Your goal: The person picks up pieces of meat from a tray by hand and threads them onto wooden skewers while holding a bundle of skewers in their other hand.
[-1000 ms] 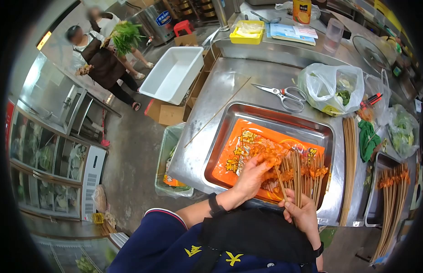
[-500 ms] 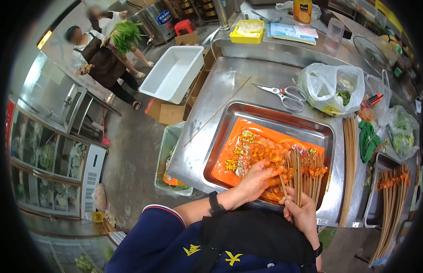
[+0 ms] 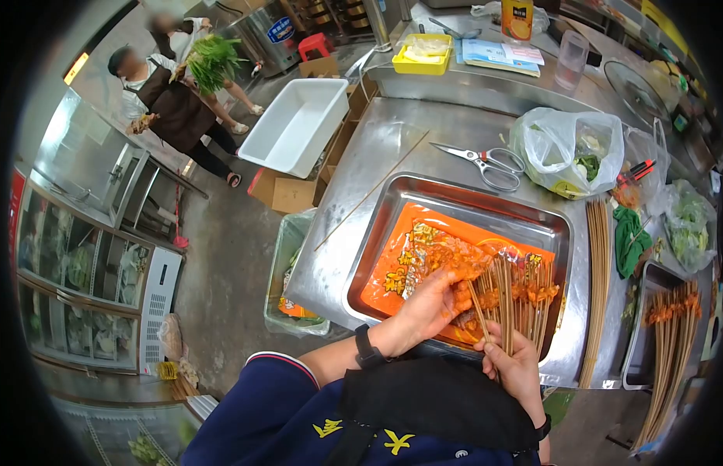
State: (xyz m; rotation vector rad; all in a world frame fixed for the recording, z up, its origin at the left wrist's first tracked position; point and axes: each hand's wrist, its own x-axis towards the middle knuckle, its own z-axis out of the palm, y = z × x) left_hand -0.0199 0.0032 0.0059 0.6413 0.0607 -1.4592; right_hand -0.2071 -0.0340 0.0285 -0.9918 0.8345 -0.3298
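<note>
Red-sauced meat pieces (image 3: 462,260) lie on an orange printed package (image 3: 388,272) inside a metal tray (image 3: 381,203). My left hand (image 3: 433,301) is closed on sauced meat near the tips of the sticks. Lower right, my right hand (image 3: 513,361) is closed round a thin wooden stick (image 3: 479,309), whose upper end reaches the meat at my left fingers. Several skewers (image 3: 541,299) with meat on their upper ends rest side by side at the tray's right, next to my right hand.
Scissors (image 3: 489,165) and a lone stick (image 3: 369,190) lie behind the tray. Bare sticks (image 3: 597,287) are right of it, then a second tray with loaded skewers (image 3: 672,311). A bag of greens (image 3: 571,151) stands behind. Two people (image 3: 175,97) stand at upper left.
My left hand has shifted slightly left and down, and the stick in my right hand leans more to the left. The person at upper left has lowered a hand and moved slightly.
</note>
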